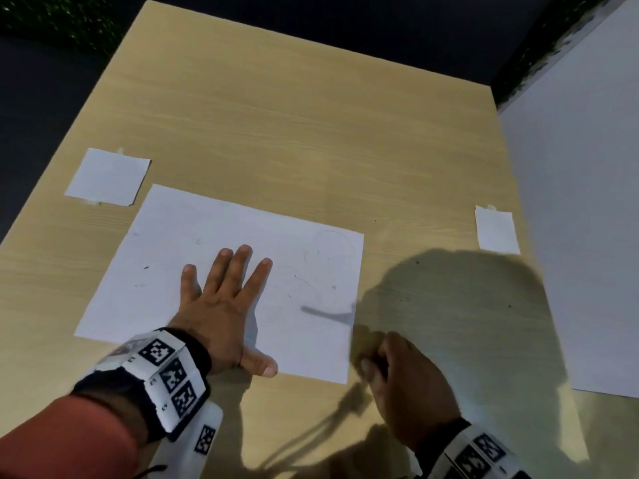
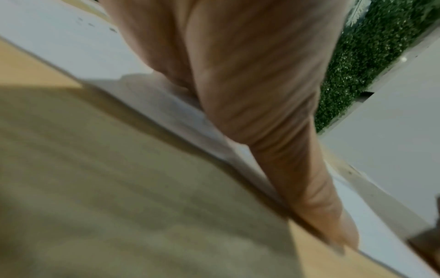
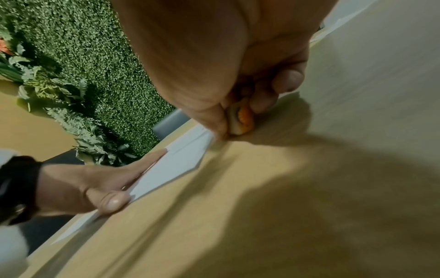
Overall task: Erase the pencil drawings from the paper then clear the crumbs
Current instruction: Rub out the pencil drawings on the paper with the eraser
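Nearest the person, the right hand [image 1: 408, 385] sits low on the wooden counter [image 1: 311, 133], just off the near right corner of the paper [image 1: 207, 243]. Its fingers are curled, and in the right wrist view they pinch a small eraser [image 3: 241, 120] with an orange and pale face, its lower edge down at the counter surface beside the sheet's edge. In the head view this hand is blurred, and the eraser cannot be made out there.

Just to its left, the left hand [image 1: 224, 305] lies flat on the paper with fingers spread and straight, palm down near the sheet's near edge, the thumb [image 1: 261, 364] reaching out to that edge. Both wrists carry bands with black-and-white markers; the left arm wears a reddish sleeve [image 1: 62, 440].

The white sheet lies roughly in the middle of the counter, slightly skewed. On its right half there are faint pencil lines [image 1: 337, 242], including a curved arc near the far right corner, and a dark smeared streak [image 1: 325, 314] close to the right hand. A few small dark specks [image 1: 146, 267] dot the left half.

Farther back, a small white square card [image 1: 109, 176] lies off the sheet's far left corner, and another smaller one [image 1: 496, 229] lies by the counter's right edge. A large white board [image 1: 587, 202] stands on the right, with green foliage [image 3: 95, 65] behind.
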A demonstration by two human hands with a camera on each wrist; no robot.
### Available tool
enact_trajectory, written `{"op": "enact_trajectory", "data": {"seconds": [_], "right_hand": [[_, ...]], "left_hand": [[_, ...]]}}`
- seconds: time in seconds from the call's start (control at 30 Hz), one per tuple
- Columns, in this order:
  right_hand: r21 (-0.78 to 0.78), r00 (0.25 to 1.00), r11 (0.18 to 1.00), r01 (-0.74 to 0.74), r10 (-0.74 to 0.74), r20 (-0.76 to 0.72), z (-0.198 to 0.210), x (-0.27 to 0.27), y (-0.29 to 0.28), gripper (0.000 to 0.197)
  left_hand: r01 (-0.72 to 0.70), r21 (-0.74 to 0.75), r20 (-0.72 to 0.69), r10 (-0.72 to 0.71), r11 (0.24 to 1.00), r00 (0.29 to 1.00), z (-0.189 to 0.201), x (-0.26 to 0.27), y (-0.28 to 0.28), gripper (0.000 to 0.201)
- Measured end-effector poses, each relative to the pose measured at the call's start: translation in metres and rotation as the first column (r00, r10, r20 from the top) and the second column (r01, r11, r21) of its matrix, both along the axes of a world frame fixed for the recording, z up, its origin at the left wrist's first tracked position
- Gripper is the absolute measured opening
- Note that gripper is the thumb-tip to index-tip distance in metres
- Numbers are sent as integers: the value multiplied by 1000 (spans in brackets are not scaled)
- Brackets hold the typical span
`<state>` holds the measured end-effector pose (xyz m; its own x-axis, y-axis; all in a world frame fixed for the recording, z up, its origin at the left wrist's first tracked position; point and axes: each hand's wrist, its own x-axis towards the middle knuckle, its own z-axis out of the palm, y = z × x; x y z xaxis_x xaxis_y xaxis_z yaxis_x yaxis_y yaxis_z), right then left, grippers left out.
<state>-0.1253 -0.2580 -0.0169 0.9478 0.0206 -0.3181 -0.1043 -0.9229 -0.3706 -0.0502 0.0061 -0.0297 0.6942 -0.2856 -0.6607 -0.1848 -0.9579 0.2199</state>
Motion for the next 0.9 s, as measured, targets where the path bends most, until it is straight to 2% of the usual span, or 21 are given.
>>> {"op": "enact_trajectory", "data": {"seconds": [0.1, 0.17, 0.23, 0.27, 0.33, 0.37, 0.43, 0.47, 0.53, 0.6, 0.73, 0.8, 0.83, 0.9], "right_hand": [[48, 1000, 999, -2, 1, 16, 0, -11, 7, 35], [87, 999, 996, 26, -29, 34, 2, -13, 11, 33], [120, 996, 992, 44, -53, 69, 5, -8, 12, 27], [137, 994, 990, 39, -52, 94, 6, -3, 13, 24], [147, 992, 989, 17, -35, 119, 8, 13, 19, 22], [135, 994, 991, 14, -29, 108, 10, 22, 24, 22], [139, 995, 990, 19, -32, 93, 10, 37, 35, 21], [143, 996, 990, -5, -8, 88, 7, 41, 41, 21], [143, 990, 982, -126, 115, 81, 0, 43, 57, 25], [153, 974, 962, -225, 218, 66, -9, 36, 75, 24], [65, 958, 957, -281, 277, 69, -14, 40, 66, 21], [26, 985, 986, -166, 165, 45, -13, 49, 45, 23], [16, 995, 996, -85, 84, 44, -13, 53, 36, 22], [-14, 998, 1000, -15, 16, 62, -10, 58, 31, 21]], "left_hand": [[20, -56, 40, -18, 998, 999, 6, 4, 12, 145], [28, -106, 146, -12, 994, 989, 8, 0, 16, 127], [-43, -166, 244, 83, 985, 966, 8, -7, 6, 109], [-105, -198, 241, 153, 975, 959, 8, -12, -5, 108], [-206, -219, 189, 249, 954, 950, 4, -23, -29, 109], [-227, -184, 163, 258, 956, 952, 0, -28, -37, 113], [-189, -111, 151, 204, 976, 967, -10, -36, -43, 120], [-179, -122, 152, 196, 976, 969, -15, -39, -41, 121], [-162, -189, 170, 195, 969, 966, -20, -43, -31, 126], [-71, -119, 197, 94, 990, 976, -23, -46, -24, 133], [-86, -172, 224, 124, 981, 967, -23, -45, -24, 128], [-97, -147, 126, 116, 984, 985, -20, -45, -25, 129], [-88, -144, 131, 107, 986, 986, -20, -42, -24, 129], [-88, -136, 111, 103, 987, 988, -22, -42, -24, 127]]}}
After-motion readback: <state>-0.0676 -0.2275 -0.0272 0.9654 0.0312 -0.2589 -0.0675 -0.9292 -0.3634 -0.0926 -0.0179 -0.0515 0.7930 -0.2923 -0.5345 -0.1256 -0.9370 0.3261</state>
